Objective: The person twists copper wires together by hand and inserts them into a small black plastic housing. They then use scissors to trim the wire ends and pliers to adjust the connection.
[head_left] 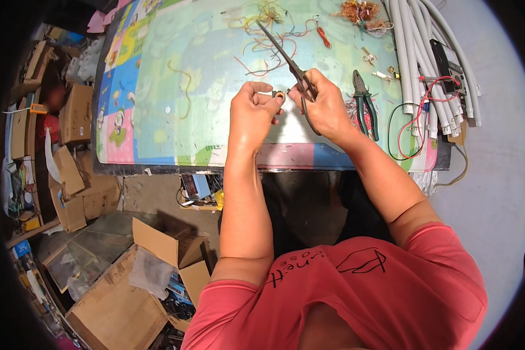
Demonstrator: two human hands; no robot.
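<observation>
My left hand (254, 111) pinches a small dark, ring-shaped piece (279, 95) with a coppery inner edge, between thumb and fingers. Its exact kind is too small to make out. My right hand (324, 108) is closed round the handles of a pair of dark scissors (286, 57), whose long blades point up and to the left. Both hands are close together above the mat-covered table (210, 125). Just right of my right hand lie pliers (364, 108) with dark green handles, over a heap of thin offcuts.
Loose coloured wires (265, 44) spread across the far side, near a copper wire tangle (357, 11). White tubes (410, 52) line the right edge, with a dark meter (447, 65) and red and black leads on them. Open cardboard boxes (119, 297) crowd the floor at left.
</observation>
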